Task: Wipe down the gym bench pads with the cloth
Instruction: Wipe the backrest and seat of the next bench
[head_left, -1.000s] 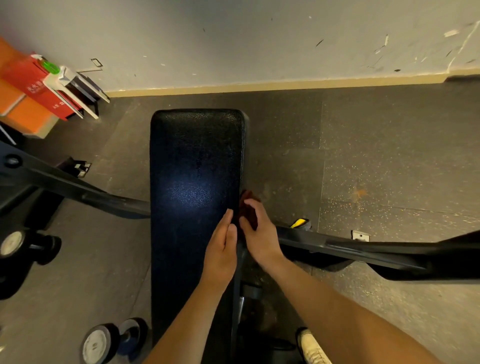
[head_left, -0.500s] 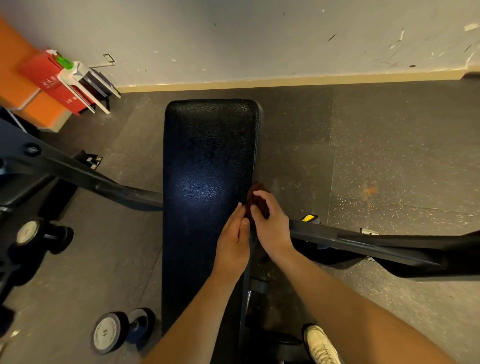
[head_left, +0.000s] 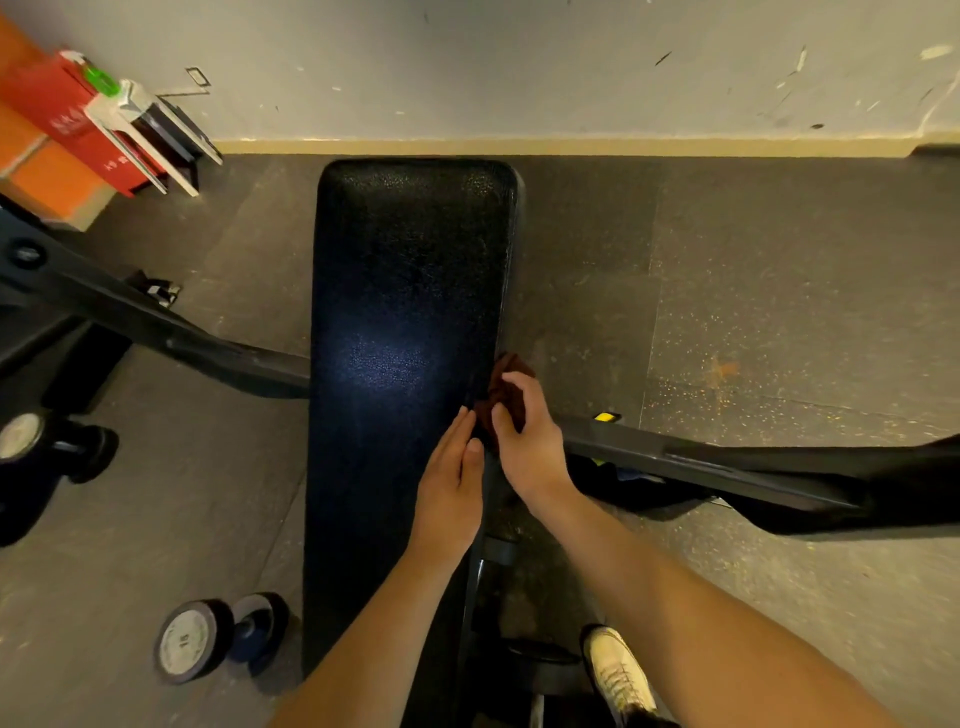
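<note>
A long black bench pad (head_left: 405, 322) runs away from me toward the wall. A crumpled dark brown cloth (head_left: 500, 387) is pressed against the pad's right side edge. My right hand (head_left: 530, 441) grips the cloth, fingers curled over it. My left hand (head_left: 452, 480) lies flat on the pad's top near its right edge, fingers straight, fingertips beside the cloth.
A black machine frame bar (head_left: 701, 460) crosses under the bench from right to left (head_left: 130, 317). Dumbbells lie on the floor at the lower left (head_left: 208, 639) and left (head_left: 47, 441). A red box and white rack (head_left: 119, 119) stand by the wall. My white shoe (head_left: 618, 670) is beside the bench.
My right hand and the cloth have slid a little farther along the pad's right edge, away from me. My left hand stays flat on the pad. The view shifted slightly.
</note>
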